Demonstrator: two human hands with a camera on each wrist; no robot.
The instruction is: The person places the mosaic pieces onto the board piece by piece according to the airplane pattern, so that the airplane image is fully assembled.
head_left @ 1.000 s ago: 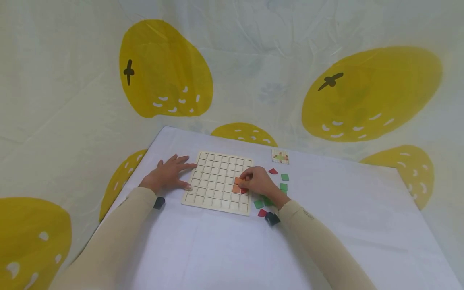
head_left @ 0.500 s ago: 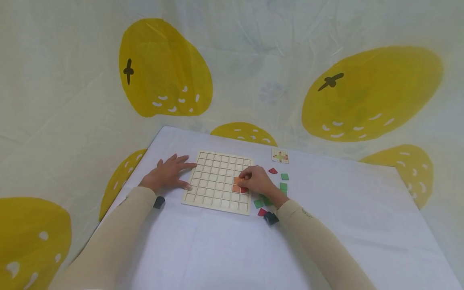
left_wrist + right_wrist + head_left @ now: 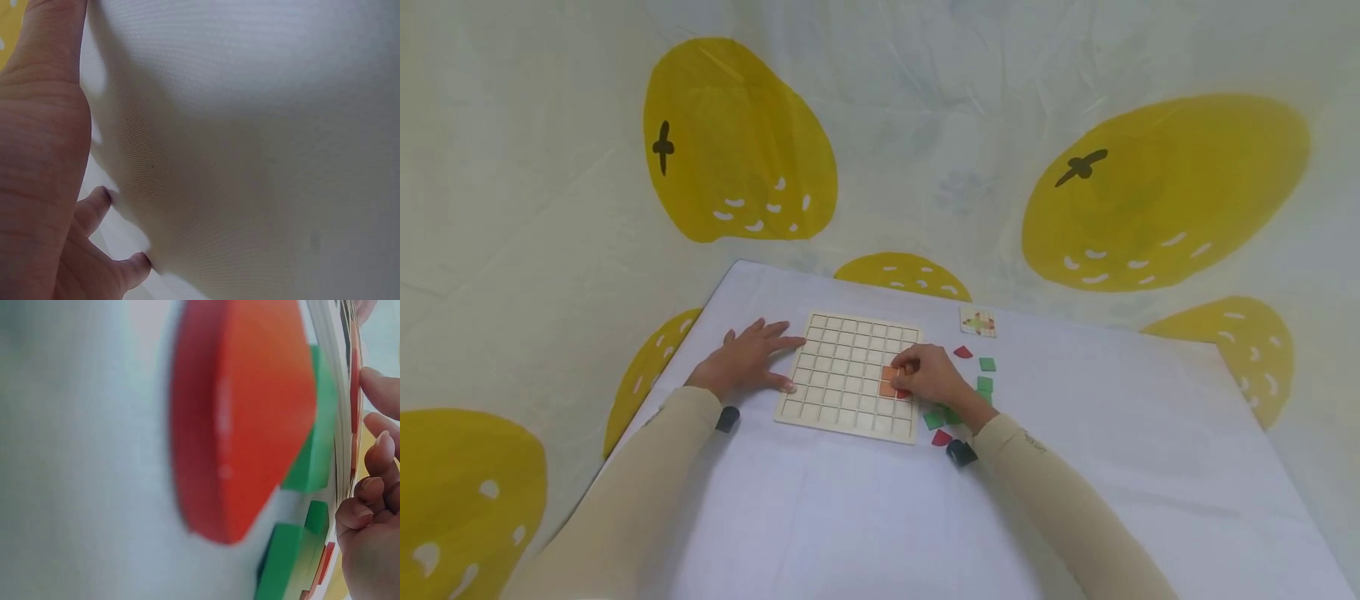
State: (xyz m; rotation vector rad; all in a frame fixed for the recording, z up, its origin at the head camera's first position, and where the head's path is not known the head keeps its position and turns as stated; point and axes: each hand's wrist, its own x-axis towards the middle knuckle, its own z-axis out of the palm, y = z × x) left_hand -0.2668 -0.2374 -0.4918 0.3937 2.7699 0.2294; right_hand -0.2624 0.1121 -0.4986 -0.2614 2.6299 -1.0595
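Observation:
In the head view a pale wooden grid board (image 3: 844, 354) lies on the white-covered table. My left hand (image 3: 741, 360) rests spread at its left side, with thumb and forefinger tips on the board's edge. At the right part of the grid my right hand (image 3: 931, 372) pinches at a small tile, thumb and forefinger down on the board, the other fingers curled. Orange tiles (image 3: 888, 382) and a red tile (image 3: 901, 395) lie in the squares under these fingertips, partly hidden. In the right wrist view the thumb (image 3: 382, 394) touches a flat red tile on the board.
Right of the board lie green square tiles (image 3: 987, 364) and red quarter-round tiles (image 3: 942, 437), some behind my right wrist. A small pattern card (image 3: 978, 322) is at the back. White cloth (image 3: 850, 525) covers the table; a lemon-print curtain (image 3: 925, 150) hangs behind.
The orange piece at my right fingertips, partly visible a second ago, is now hidden by the fingers. The right hand has shifted very slightly; the left hand stays put.

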